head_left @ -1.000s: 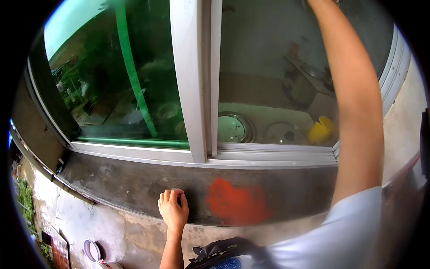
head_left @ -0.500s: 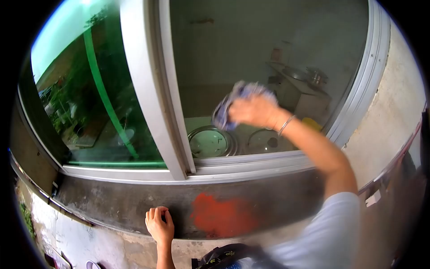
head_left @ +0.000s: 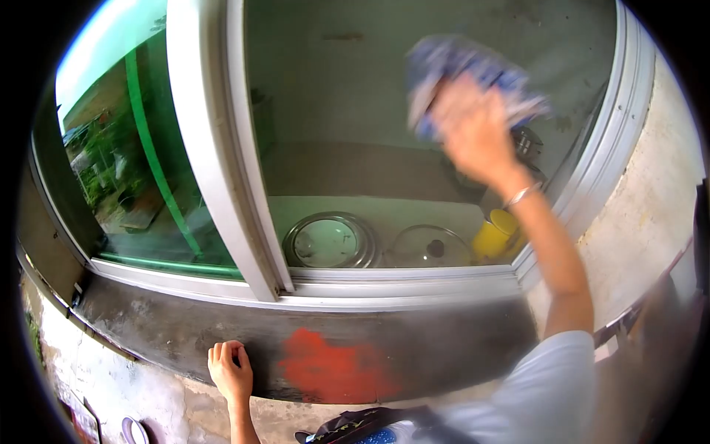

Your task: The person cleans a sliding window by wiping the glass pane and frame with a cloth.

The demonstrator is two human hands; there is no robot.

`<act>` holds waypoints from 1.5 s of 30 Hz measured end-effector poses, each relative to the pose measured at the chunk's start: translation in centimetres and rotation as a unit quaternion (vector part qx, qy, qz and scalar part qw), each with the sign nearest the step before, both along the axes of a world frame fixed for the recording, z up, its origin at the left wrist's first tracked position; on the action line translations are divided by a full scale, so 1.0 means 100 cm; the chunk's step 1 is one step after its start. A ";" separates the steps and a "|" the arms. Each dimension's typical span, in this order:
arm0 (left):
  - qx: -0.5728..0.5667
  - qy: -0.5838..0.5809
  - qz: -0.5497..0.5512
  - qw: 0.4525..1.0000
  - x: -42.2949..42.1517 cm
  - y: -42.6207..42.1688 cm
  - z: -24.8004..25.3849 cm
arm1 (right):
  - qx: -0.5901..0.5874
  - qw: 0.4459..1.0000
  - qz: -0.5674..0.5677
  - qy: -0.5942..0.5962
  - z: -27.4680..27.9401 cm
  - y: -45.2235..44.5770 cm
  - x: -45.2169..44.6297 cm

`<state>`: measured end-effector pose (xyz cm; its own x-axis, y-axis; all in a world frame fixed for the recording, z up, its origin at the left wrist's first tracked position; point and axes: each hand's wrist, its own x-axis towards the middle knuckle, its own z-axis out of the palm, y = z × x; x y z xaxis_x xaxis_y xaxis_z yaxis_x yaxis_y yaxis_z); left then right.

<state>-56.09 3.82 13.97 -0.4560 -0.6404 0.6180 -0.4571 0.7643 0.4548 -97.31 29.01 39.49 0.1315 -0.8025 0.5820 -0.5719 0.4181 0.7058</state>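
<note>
The cloth (head_left: 462,59) is in the right hand (head_left: 477,137). It sticks out past the fingertips, up and away from the person, and also to both sides of them. Its long way runs across the fingers, sloping down to the right. The right hand is the near one; the left hand (head_left: 231,368) is well away, down and to the left.

The cloth is blue and whitish, bunched up and blurry, so I can't tell its pattern. The right fingers are bent around it and hold it. A shiny bracelet (head_left: 523,194) is just below that hand, on the wrist.

Right behind the cloth is the window glass (head_left: 333,111). I can't be sure the cloth touches it all over. Below the right fingers, through the glass, are a yellow cup (head_left: 495,234) and a round tray (head_left: 325,244).

The left fingers are curled on the dark ledge (head_left: 451,337). I can't tell if they hold anything. A red patch (head_left: 333,370) is just to their right.
</note>
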 end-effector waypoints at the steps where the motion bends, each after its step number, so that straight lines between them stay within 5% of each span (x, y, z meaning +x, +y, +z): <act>1: -0.011 0.009 -0.002 1.000 0.000 0.000 -0.002 | 0.056 0.996 0.070 -0.022 -0.049 0.006 -0.006; 4: -0.009 0.000 0.004 1.000 0.001 0.001 -0.002 | 0.206 0.952 0.154 -0.168 -0.098 0.038 -0.021; 6: -0.010 0.003 0.007 1.000 0.000 0.000 -0.003 | 0.243 0.947 0.086 -0.191 -0.033 0.056 -0.036; 9: 0.007 0.002 0.014 1.000 0.001 -0.001 -0.004 | 0.024 0.990 0.041 0.131 0.126 0.080 -0.050; 13: 0.001 0.016 0.030 0.999 0.002 -0.002 -0.007 | -0.325 0.919 -0.123 0.185 0.299 0.169 -0.099; 15: 0.015 0.017 0.042 0.999 0.002 -0.002 -0.010 | -0.384 0.889 -0.159 0.194 0.323 0.192 -0.126; 17: 0.015 0.031 0.041 0.999 0.004 -0.001 -0.009 | -0.363 0.883 -0.185 0.232 0.308 0.193 -0.143; 18: 0.016 0.028 0.033 0.999 0.005 -0.001 -0.009 | -0.371 0.874 -0.260 0.176 0.261 0.161 -0.101; 21: 0.028 0.033 0.030 0.999 0.004 -0.001 -0.011 | -0.311 0.910 -0.230 0.151 0.136 0.145 -0.087; 22: 0.021 0.032 0.026 0.999 0.005 -0.001 -0.011 | -0.274 0.923 -0.247 0.115 0.086 0.144 -0.072; 24: 0.011 0.032 0.016 0.999 0.005 -0.005 -0.012 | -0.228 0.940 -0.208 -0.145 -0.027 0.158 -0.070; 25: 0.014 0.026 0.017 0.999 0.006 -0.007 -0.014 | -0.183 0.934 -0.268 -0.148 -0.073 0.166 -0.051; 26: 0.017 0.019 0.021 0.999 0.007 -0.008 -0.015 | -0.137 0.933 -0.241 -0.230 -0.106 0.177 -0.041; 29: 0.005 0.022 0.017 1.000 0.006 -0.006 -0.014 | -0.146 0.957 -0.137 -0.208 -0.155 0.188 -0.009; 31: 0.013 0.024 0.015 1.000 0.006 -0.005 -0.013 | -0.233 0.813 -0.147 -0.513 -0.164 0.193 0.001; 34: 0.017 0.029 0.017 0.999 0.008 -0.006 -0.014 | -0.227 0.743 -0.163 -0.608 -0.156 0.221 -0.027; 36: 0.014 0.029 0.016 0.999 0.007 -0.006 -0.015 | -0.360 0.755 -0.062 -0.545 -0.085 0.219 -0.011; 39: 0.013 0.018 0.013 1.000 0.007 -0.007 -0.015 | -0.470 0.863 -0.026 -0.182 0.054 0.230 -0.005; 42: 0.016 0.014 0.015 1.000 0.008 -0.005 -0.014 | -0.395 0.901 -0.077 0.160 0.168 0.238 0.007; 45: 0.011 0.011 0.027 1.000 0.005 -0.006 -0.015 | -0.286 0.905 -0.212 0.234 0.189 0.241 -0.022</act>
